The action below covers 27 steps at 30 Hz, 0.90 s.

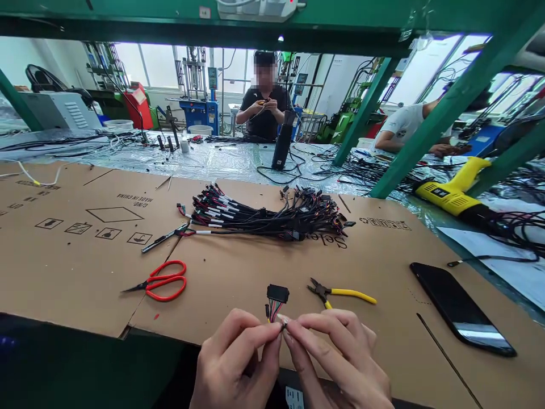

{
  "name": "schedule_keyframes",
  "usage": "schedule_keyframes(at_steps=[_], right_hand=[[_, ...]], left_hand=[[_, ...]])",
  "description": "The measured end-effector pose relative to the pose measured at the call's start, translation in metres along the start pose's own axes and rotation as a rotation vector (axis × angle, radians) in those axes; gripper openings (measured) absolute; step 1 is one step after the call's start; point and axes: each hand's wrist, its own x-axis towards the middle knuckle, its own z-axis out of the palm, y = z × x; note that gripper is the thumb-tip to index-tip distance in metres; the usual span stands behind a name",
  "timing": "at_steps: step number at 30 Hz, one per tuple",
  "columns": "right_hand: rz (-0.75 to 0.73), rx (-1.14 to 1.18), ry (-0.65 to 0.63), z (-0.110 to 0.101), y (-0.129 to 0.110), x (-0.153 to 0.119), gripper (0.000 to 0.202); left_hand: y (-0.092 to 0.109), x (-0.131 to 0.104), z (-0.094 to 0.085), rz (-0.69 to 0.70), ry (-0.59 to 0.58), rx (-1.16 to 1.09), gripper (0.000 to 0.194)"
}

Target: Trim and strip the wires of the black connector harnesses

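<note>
Near the bottom centre, my left hand [238, 358] and my right hand [336, 358] meet with thumbs and fingertips pinched together. Between the fingertips is a tiny dark piece [284, 325], too small to make out. Just beyond them a black rectangular connector [278, 293] with thin coloured wires lies on the cardboard [225, 267]; its wires run toward my fingers. Yellow-handled cutters [351, 293] lie beyond my right hand, and red-handled scissors [170, 281] lie to the left. Farther back rests a big bundle of black cables [259, 218] with many connectors.
A metal tool [159, 238] touches the bundle's left end. A black phone [460, 307] lies at the right, with a yellow heat gun [451, 190] behind it. Green frame posts [366, 111] rise at the right. Two people sit across the table.
</note>
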Motion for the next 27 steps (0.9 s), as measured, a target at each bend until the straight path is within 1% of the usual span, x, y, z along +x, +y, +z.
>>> schedule_keyframes(at_steps=[3,6,9,11,14,16,19,21,24,27], right_hand=[[-0.044,-0.027,-0.032,-0.003,-0.001,0.002,0.029],[-0.076,-0.032,-0.03,-0.005,-0.002,0.007,0.026],[-0.109,-0.029,-0.071,-0.007,-0.001,0.008,0.026],[-0.124,-0.024,-0.107,-0.008,0.0,0.008,0.028],[-0.127,-0.015,-0.064,-0.01,0.001,0.009,0.028],[-0.114,0.033,-0.052,-0.011,0.001,0.011,0.029],[-0.038,0.172,-0.078,-0.012,-0.003,0.012,0.032],[0.017,0.212,-0.048,-0.01,-0.006,0.011,0.032],[0.031,0.21,0.049,-0.003,-0.01,0.008,0.031],[0.005,0.225,0.068,0.002,-0.011,0.008,0.031]], left_hand=[[0.0,0.0,-0.002,0.077,0.009,0.096,0.031],[0.003,0.002,-0.004,0.098,-0.006,0.176,0.03],[0.006,0.004,-0.004,0.142,-0.012,0.232,0.026],[0.007,0.002,-0.001,0.156,0.012,0.256,0.025],[0.007,-0.001,0.006,0.13,0.092,0.236,0.023],[0.006,-0.001,0.006,0.101,0.109,0.202,0.021],[0.004,0.004,-0.003,0.018,0.056,0.166,0.021],[0.002,0.008,-0.01,-0.015,0.015,0.144,0.023],[0.002,0.009,-0.014,0.022,-0.023,0.07,0.023],[0.003,0.007,-0.011,0.064,-0.012,0.037,0.025]])
